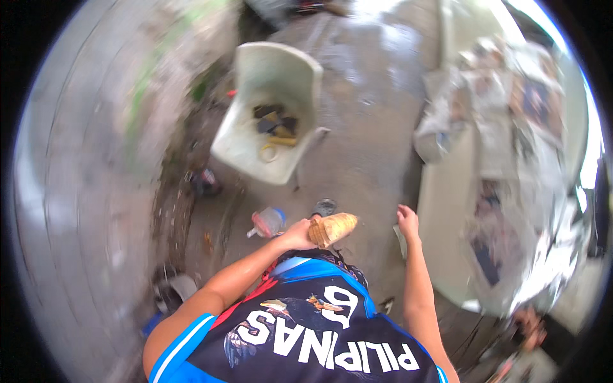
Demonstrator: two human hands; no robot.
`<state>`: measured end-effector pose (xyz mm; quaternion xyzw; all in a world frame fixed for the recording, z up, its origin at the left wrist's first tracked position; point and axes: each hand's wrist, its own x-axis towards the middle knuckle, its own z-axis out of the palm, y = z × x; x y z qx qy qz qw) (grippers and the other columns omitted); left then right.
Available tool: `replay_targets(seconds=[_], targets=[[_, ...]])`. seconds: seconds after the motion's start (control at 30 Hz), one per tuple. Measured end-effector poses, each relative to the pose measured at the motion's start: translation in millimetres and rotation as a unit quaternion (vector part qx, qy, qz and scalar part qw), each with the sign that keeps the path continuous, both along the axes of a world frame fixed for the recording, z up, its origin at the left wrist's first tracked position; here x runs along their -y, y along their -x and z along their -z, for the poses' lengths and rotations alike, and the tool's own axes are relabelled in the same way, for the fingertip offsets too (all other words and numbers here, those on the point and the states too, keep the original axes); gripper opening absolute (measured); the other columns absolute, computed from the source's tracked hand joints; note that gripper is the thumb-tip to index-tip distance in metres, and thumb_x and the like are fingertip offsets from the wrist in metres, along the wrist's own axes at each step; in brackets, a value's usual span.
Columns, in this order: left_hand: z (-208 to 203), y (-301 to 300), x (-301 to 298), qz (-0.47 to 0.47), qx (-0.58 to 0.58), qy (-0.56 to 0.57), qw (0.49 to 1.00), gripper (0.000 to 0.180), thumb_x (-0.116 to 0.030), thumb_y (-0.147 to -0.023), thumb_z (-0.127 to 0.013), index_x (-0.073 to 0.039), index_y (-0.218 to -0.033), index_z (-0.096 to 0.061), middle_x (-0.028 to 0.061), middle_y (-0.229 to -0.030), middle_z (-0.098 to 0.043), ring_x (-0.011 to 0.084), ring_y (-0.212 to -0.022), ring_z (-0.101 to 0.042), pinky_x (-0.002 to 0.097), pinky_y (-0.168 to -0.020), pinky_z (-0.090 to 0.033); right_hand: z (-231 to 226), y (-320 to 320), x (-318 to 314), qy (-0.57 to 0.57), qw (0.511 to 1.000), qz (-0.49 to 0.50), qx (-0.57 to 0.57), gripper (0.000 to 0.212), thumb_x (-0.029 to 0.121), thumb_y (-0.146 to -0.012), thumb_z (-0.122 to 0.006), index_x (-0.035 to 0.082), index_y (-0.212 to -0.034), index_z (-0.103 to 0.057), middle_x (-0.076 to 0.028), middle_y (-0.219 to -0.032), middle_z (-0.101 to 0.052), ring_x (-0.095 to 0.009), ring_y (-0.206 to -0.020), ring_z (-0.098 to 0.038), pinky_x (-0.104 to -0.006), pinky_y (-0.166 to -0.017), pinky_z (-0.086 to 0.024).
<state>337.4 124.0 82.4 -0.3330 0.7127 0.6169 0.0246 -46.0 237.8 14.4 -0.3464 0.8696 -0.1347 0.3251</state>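
Note:
My left hand is closed around one end of a tan, wood-coloured block. Its far end is rounded and its side looks ridged, just in front of my body. To the right, my right hand is raised near the table's edge, with its fingers loosely apart and nothing visible between them. Beside that wrist is a pale flat strip; whether it touches the hand I cannot tell.
Ahead stands a white plastic chair bearing dark flat pieces, a yellow piece and a yellow ring. A pale table with newspaper sheets runs along the right. A clear container lies near my left hand.

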Motion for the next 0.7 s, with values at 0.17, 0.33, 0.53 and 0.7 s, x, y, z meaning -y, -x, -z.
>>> replay_targets(seconds=[0.17, 0.33, 0.53, 0.7], targets=[[-20.7, 75.7, 4.0, 0.108, -0.142, -0.146, 0.973, 0.052, -0.015, -0.072, -0.079, 0.002, -0.117, -0.059, 0.0104, -0.109, -0.066, 0.0160, -0.100, -0.061, 0.0314, -0.091, -0.047, -8.0, -6.6, -280.3, -0.101, 0.922, 0.374, -0.012, 0.031, 0.018, -0.085, -0.062, 0.007, -0.114, -0.065, -0.014, -0.107, -0.068, -0.027, -0.101, -0.065, -0.0367, -0.089, -0.050], [-70.4, 128.6, 22.6, 0.400, -0.149, -0.050, 0.903, 0.047, -0.017, -0.074, -0.078, -0.003, -0.116, -0.060, 0.0107, -0.114, -0.065, 0.0183, -0.103, -0.061, 0.0325, -0.094, -0.046, -65.5, -131.1, -355.1, 0.185, 0.659, 0.701, 0.202, 0.044, 0.042, -0.097, -0.050, 0.005, -0.119, -0.059, -0.007, -0.112, -0.065, -0.019, -0.098, -0.063, -0.0296, -0.077, -0.049], [-109.8, 135.1, -49.2, 0.563, -0.218, 0.025, 0.797, 0.037, -0.019, -0.076, -0.069, -0.004, -0.109, -0.061, 0.0123, -0.098, -0.068, 0.0276, -0.086, -0.066, 0.0363, -0.080, -0.051, -94.7, -147.7, -315.6, 0.504, 0.487, 0.625, 0.344, 0.035, 0.042, -0.097, -0.051, 0.010, -0.104, -0.062, -0.007, -0.106, -0.067, -0.020, -0.099, -0.063, -0.0309, -0.079, -0.048], [-115.3, 98.6, -127.9, 0.458, -0.202, 0.001, 0.866, 0.031, -0.014, -0.069, -0.075, -0.005, -0.097, -0.063, 0.0082, -0.085, -0.068, 0.0200, -0.071, -0.064, 0.0349, -0.066, -0.051, -84.1, -145.0, -326.7, 0.544, 0.489, 0.521, 0.439, 0.033, 0.036, -0.093, -0.058, 0.008, -0.079, -0.067, -0.009, -0.090, -0.069, -0.023, -0.093, -0.063, -0.0321, -0.080, -0.049]])
